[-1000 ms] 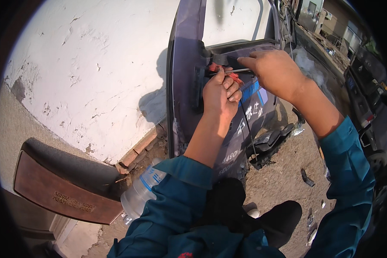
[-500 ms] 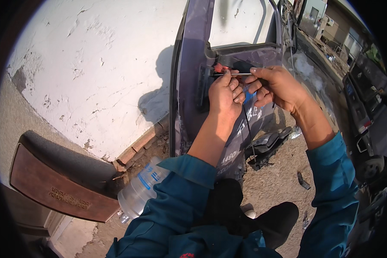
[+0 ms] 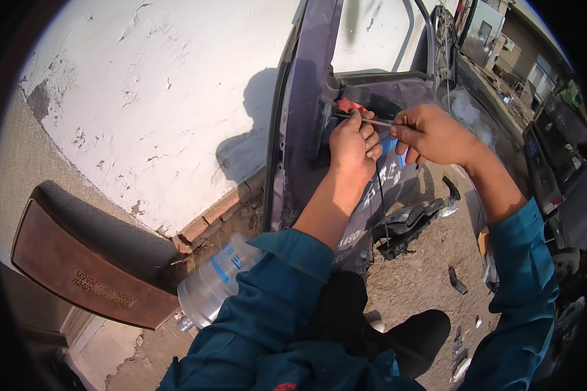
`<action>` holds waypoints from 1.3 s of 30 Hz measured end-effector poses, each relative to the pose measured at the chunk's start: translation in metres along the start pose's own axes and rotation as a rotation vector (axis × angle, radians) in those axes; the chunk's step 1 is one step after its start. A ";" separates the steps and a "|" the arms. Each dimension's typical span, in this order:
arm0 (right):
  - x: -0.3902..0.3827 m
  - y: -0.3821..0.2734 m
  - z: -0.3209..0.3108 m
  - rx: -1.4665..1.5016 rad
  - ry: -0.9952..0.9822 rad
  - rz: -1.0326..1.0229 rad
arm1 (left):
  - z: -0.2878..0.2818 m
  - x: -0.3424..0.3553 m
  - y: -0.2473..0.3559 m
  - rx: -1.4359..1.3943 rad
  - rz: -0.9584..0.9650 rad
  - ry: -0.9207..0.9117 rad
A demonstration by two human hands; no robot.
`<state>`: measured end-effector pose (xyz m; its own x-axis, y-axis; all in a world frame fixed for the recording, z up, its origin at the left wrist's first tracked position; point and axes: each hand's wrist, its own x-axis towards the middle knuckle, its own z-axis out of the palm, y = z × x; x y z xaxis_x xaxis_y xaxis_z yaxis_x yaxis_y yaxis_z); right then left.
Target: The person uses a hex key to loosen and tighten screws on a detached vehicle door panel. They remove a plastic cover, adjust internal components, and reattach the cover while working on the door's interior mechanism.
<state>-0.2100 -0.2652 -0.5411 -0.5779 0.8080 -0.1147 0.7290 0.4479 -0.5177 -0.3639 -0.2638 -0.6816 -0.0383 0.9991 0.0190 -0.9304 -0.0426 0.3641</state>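
Observation:
A thin metal rod [image 3: 382, 123] runs between my two hands in front of a purple-grey car door [image 3: 304, 85]. My left hand [image 3: 353, 146] is closed, thumb uppermost, pinching the rod near its dark left end. My right hand [image 3: 434, 135] grips the other end, its fingers bent and partly hidden. Just beyond my left hand shows something red [image 3: 349, 104], too covered to name. A thin black cable [image 3: 381, 195] hangs below my left hand toward the ground; where it starts is hidden.
The door stands against a peeling white wall [image 3: 143, 98]. A clear plastic water jug [image 3: 205, 290] lies left of my legs, beside a brown curved panel [image 3: 91, 274]. Black plastic parts [image 3: 407, 221] lie on the dirt ahead. Vehicle parts [image 3: 557, 169] line the right side.
The view has shifted slightly, so the scene sits further right. My right hand has turned over the rod, fingers now curled closer, and the rod tilts down toward the right.

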 end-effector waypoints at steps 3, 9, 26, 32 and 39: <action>0.002 -0.001 -0.005 0.178 -0.099 0.139 | 0.001 -0.002 -0.003 -0.009 0.006 -0.002; 0.007 0.018 -0.006 -0.868 0.138 -0.562 | 0.000 -0.002 -0.008 0.035 0.024 -0.001; -0.001 0.040 0.068 1.507 -0.125 0.050 | -0.003 -0.002 -0.002 0.055 0.037 0.023; 0.003 0.015 0.087 1.839 -0.002 -0.048 | -0.023 0.018 -0.004 0.032 0.044 -0.065; 0.006 0.024 0.102 2.099 0.018 -0.063 | -0.017 0.013 -0.012 0.091 0.052 0.019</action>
<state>-0.2333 -0.2885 -0.6411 -0.5674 0.8210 -0.0629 -0.7070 -0.5249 -0.4739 -0.3590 -0.2503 -0.7016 -0.0928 0.9954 0.0229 -0.8903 -0.0933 0.4458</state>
